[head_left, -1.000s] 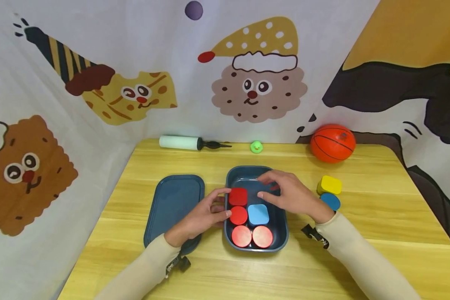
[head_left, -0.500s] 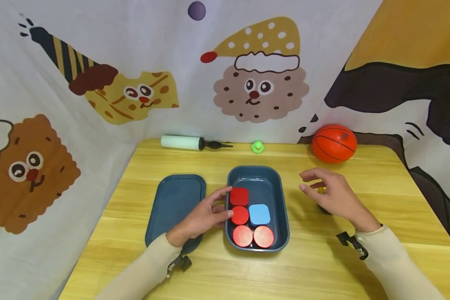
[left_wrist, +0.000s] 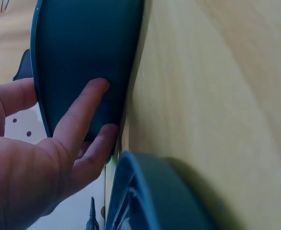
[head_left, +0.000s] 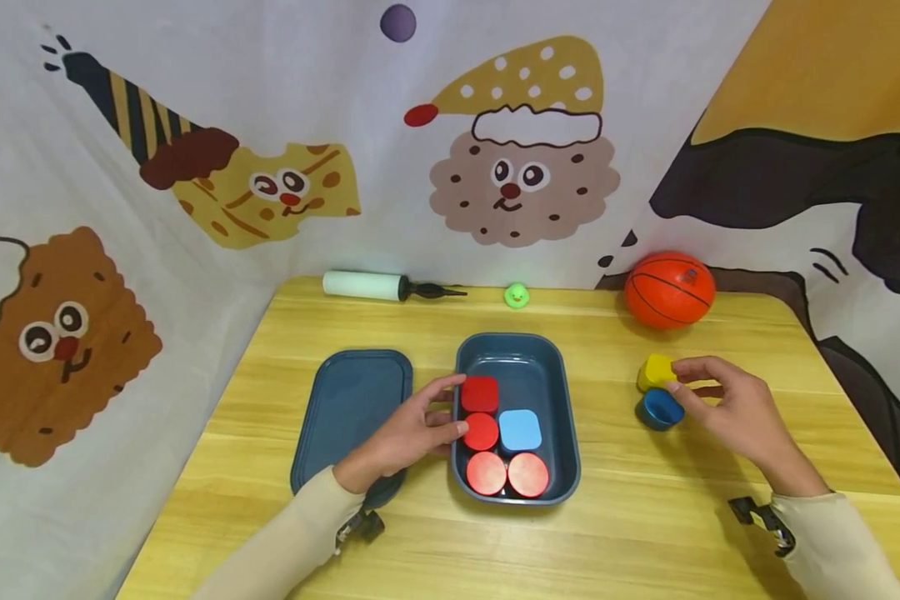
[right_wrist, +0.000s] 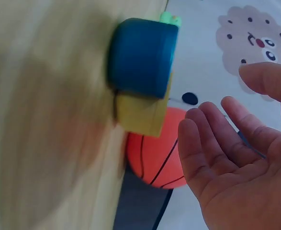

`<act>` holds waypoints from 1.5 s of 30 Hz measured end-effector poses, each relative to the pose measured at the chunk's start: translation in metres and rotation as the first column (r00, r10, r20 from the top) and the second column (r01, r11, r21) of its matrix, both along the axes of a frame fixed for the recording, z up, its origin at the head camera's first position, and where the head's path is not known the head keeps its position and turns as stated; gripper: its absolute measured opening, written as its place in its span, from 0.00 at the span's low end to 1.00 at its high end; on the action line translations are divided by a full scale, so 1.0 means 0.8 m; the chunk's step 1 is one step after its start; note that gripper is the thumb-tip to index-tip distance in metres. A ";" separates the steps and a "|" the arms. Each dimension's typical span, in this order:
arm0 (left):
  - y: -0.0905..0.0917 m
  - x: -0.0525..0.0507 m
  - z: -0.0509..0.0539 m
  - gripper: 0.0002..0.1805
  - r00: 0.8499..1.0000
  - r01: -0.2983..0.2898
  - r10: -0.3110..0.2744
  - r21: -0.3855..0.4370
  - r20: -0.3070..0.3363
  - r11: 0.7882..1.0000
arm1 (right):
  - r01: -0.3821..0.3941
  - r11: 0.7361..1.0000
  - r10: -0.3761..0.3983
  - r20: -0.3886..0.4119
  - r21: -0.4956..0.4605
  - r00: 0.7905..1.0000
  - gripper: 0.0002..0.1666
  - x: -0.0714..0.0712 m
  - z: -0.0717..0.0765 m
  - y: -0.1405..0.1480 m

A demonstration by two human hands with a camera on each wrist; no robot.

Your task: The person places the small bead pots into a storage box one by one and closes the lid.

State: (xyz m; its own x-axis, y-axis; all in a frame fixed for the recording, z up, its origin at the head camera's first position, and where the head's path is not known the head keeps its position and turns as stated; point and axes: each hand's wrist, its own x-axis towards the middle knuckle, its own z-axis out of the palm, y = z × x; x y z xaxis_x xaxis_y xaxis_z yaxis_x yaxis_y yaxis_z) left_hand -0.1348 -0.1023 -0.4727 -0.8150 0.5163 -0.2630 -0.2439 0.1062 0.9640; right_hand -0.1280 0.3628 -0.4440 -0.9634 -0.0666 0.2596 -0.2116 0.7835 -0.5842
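A dark blue rectangular box (head_left: 549, 367) holds several round and square red pieces and one light-blue square piece (head_left: 520, 430). My left hand (head_left: 412, 433) is at the box's left side, its thumb and index fingertip at the rim. In the left wrist view its fairly straight fingers (left_wrist: 80, 108) touch the outer wall (left_wrist: 83, 43). My right hand (head_left: 735, 408) hovers beside a yellow block (head_left: 654, 372) and a round, cup-like blue piece (head_left: 660, 408). Seen from the right wrist, its fingers are spread apart, holding nothing, close to the blue piece (right_wrist: 142, 57).
A flat dark blue lid (head_left: 352, 400) lies left of the box, partly under the left arm. Along the back of the wooden table are a white hand pump (head_left: 363, 285), a green rubber duck (head_left: 517, 295) and an orange basketball (head_left: 671, 289). A printed cloth hangs behind.
My right hand has moved from above the box, rightward across the table, to the yellow block and blue piece. My left hand keeps its place at the box.
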 end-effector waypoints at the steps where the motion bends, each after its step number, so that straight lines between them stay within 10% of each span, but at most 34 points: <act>1: 0.000 0.000 0.000 0.41 1.000 0.000 0.000 -0.001 0.000 1.000 | 0.006 1.000 -0.006 0.000 0.000 1.000 0.17 0.002 -0.002 0.004; 24: -0.001 0.003 -0.003 0.40 1.000 -0.008 0.007 -0.020 -0.011 1.000 | -0.059 0.998 0.060 0.202 -0.010 0.978 0.33 0.018 -0.033 0.012; 36: 0.000 0.001 -0.005 0.39 1.000 -0.006 0.006 -0.025 -0.007 1.000 | -0.088 0.996 0.087 0.150 0.000 0.985 0.34 0.015 -0.034 0.007; 45: -0.002 0.001 -0.003 0.39 1.000 -0.002 0.002 -0.008 0.002 1.000 | -0.104 0.995 0.104 0.078 -0.004 0.992 0.32 0.007 0.000 -0.005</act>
State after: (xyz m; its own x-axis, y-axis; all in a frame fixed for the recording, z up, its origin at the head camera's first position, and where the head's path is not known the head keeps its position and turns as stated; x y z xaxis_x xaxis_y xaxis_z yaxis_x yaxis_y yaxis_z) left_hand -0.1339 -0.1041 -0.4752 -0.8155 0.5126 -0.2687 -0.2462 0.1129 0.9626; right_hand -0.1227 0.3587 -0.4441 -0.9684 -0.1677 0.1844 -0.2462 0.7595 -0.6022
